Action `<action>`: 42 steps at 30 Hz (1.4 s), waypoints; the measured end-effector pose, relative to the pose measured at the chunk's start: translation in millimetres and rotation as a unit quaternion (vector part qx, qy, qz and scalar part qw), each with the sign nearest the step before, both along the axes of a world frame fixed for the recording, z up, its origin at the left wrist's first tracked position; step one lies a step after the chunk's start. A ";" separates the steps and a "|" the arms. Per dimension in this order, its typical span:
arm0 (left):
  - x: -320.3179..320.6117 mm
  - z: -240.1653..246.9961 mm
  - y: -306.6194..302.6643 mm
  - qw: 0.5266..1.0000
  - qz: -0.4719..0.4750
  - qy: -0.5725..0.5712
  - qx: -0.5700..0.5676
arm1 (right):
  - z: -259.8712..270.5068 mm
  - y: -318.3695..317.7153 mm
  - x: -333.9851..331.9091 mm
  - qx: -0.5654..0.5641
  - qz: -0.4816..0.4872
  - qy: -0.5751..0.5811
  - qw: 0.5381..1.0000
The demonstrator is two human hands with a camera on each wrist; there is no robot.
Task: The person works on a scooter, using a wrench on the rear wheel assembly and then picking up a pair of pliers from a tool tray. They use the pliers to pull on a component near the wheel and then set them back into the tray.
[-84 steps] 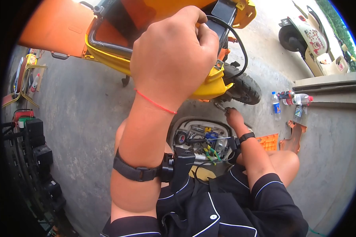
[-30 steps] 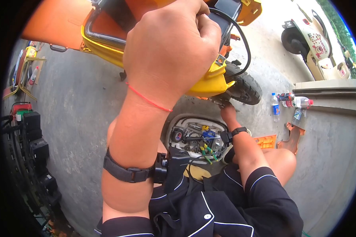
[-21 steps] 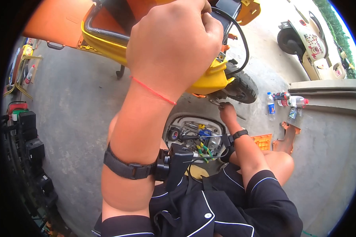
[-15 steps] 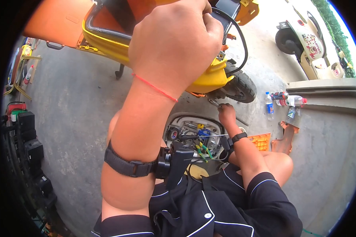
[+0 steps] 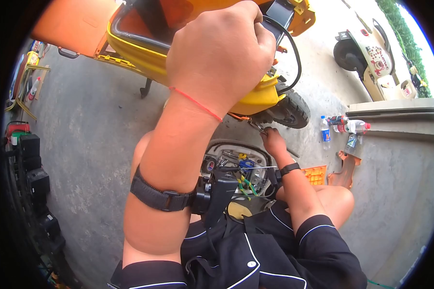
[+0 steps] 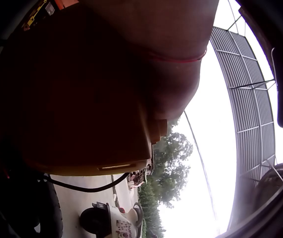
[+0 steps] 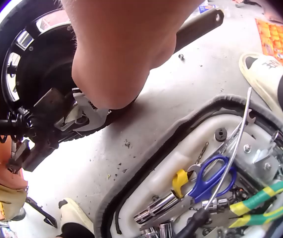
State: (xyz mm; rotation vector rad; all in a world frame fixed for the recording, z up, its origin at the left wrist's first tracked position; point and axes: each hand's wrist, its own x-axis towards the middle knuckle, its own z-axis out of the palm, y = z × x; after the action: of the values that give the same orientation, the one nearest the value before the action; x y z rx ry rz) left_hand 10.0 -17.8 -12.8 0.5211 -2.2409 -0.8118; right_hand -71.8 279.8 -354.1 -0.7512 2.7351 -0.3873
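In the head view, the left hand [image 5: 222, 53] is curled at the top rear of the yellow and orange scooter [image 5: 140, 55], its fingertips hidden behind the knuckles. The left wrist view shows it dark against the bodywork [image 6: 72, 114]. Low beside the rear wheel [image 5: 291, 111], the right hand [image 5: 274, 139] grips a silver wrench [image 5: 256, 126]. In the right wrist view, the wrench's metal head [image 7: 89, 115] is at the wheel's axle area, partly covered by the hand [image 7: 116, 59]. A dark bar [image 7: 198, 30] with a hole sticks out on the hand's other side.
A tray of tools [image 5: 265, 154] sits between the legs, holding scissors [image 7: 213, 181] and green-yellow pliers [image 7: 265, 198]. Bottles [image 5: 325, 132], orange plastic parts [image 5: 315, 174] and a white scooter [image 5: 376, 60] are at the right. Black boxes [image 5: 37, 183] line the left side.
The right hand and wrench have shifted slightly out from beneath the wheel, and the wrench's angle has changed. The left hand keeps its place on the scooter while the head view has shifted a little.
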 end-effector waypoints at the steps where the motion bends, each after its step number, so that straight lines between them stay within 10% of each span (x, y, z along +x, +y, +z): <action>1: 0.2 0.4 0.1 1.000 -0.003 -0.002 0.006 | 3.3 4.5 -1.9 0.004 -0.016 -0.022 1.000; 10: 0.6 -0.1 -1.0 1.000 0.001 -0.004 0.001 | 10.3 71.3 -37.6 0.302 -0.111 -0.156 0.934; 31: 1.5 -0.1 -0.1 1.000 0.003 -0.026 -0.005 | 137.2 74.6 -49.0 0.182 -0.115 -0.142 0.966; 42: 1.8 -0.3 0.0 0.999 0.003 -0.031 -0.007 | 219.3 9.7 1.8 0.308 0.024 -0.141 0.940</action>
State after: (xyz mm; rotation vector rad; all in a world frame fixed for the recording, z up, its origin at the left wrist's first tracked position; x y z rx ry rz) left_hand 11.8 -17.9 -13.0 0.5525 -2.2995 -0.7856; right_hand -70.0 289.5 -134.8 -0.5338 2.3478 0.3437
